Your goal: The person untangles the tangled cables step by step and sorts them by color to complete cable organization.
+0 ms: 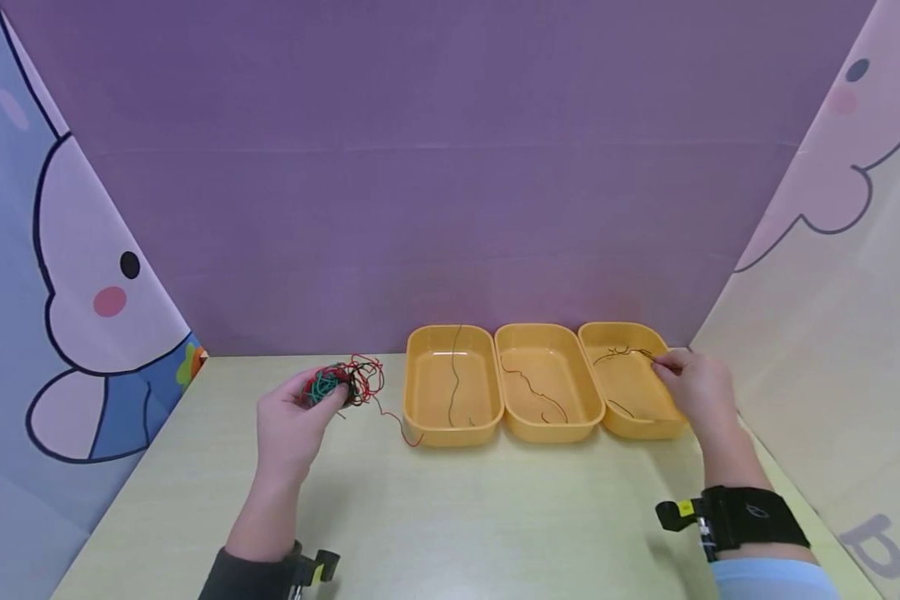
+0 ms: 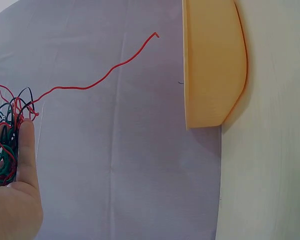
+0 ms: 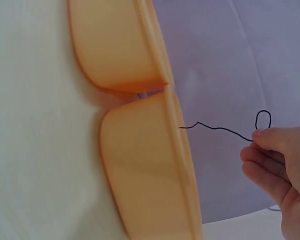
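Observation:
My left hand (image 1: 288,433) grips a tangled bundle of red, green and black wires (image 1: 328,383), held above the table to the left of the containers. One red wire (image 2: 95,85) trails out of the bundle towards the left container. Over the right-hand end of the rightmost yellow container (image 1: 641,427), my right hand (image 1: 696,392) pinches a thin black wire (image 3: 222,129) between thumb and forefinger. That wire forms a small loop at the fingertips, and its free end stretches leftward over the container. A short dark wire (image 1: 621,408) lies inside the same container.
The left yellow container (image 1: 453,437) holds a green wire (image 1: 453,383). In the middle container (image 1: 558,432) lies a reddish wire (image 1: 532,390). All three stand side by side at the back of the pale table (image 1: 487,517), against a purple backdrop (image 1: 450,167).

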The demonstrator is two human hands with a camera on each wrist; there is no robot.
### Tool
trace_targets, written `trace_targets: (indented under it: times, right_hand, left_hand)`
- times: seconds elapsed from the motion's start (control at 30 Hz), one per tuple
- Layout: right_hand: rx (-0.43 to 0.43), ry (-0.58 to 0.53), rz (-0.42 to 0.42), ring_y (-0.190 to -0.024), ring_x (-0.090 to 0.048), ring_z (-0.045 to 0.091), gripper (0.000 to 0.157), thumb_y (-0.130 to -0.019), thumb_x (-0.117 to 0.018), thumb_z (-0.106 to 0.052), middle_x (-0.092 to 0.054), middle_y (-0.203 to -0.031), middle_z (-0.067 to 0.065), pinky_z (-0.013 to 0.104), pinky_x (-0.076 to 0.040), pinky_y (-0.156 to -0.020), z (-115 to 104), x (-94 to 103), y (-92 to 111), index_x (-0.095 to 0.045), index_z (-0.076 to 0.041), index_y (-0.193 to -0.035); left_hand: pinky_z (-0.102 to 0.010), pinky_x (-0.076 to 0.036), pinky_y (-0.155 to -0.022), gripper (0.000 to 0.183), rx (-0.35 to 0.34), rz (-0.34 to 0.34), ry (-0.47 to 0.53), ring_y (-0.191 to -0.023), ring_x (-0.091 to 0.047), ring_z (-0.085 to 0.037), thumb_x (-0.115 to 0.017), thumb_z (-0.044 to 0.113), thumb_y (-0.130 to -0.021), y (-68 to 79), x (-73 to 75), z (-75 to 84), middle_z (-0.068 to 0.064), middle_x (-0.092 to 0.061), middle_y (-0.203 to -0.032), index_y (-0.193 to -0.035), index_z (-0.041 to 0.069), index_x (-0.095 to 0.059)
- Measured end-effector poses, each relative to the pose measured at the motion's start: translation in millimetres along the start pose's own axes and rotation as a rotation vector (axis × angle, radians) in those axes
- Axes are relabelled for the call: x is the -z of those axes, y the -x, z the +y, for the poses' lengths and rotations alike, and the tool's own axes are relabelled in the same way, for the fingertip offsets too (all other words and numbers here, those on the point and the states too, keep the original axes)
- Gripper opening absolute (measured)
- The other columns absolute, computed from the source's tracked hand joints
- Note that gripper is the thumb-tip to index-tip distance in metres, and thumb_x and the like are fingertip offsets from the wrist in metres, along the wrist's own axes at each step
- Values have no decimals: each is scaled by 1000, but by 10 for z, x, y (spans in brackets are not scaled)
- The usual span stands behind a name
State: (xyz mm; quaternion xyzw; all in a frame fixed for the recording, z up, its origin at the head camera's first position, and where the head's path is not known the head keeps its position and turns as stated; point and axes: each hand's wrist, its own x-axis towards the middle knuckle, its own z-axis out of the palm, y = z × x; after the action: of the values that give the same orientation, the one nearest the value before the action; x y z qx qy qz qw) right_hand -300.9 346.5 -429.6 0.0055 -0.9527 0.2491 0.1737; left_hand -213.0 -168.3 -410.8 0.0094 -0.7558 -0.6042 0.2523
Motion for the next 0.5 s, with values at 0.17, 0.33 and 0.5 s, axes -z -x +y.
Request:
trace_targets:
  times: [0.17,0.33,0.5]
  right_hand:
    - [101,62,-18,-84,-59,35,13,-90,-67,-14,-69,-94,16,53,-51,-75,92,-124,-7,-72,-4,-98]
    - [199,124,-43,-82,-61,36,8,-87,-68,-8,-69,-88,15,56,-50,-75,167,-226,-25,-71,-4,-93]
    - [179,139,-144,-83,-59,34,10,-88,-67,-7,-67,-91,14,55,-50,-78,186,-299,-37,-71,-3,-97]
  left_hand:
    - [-17,-33,-39,23,-13,-3,-5,-53,-41,-12,-79,13,-80,12,0,14,1,-65,-79,-102,10,-73]
    - [-16,-34,-41,22,-4,-3,19,-54,-43,-10,-78,9,-80,8,-6,13,2,-66,-78,-101,8,-73]
    - [-15,-35,-42,21,10,-9,19,-54,-43,-8,-75,3,-80,53,-9,184,3,-66,-78,-101,2,-71]
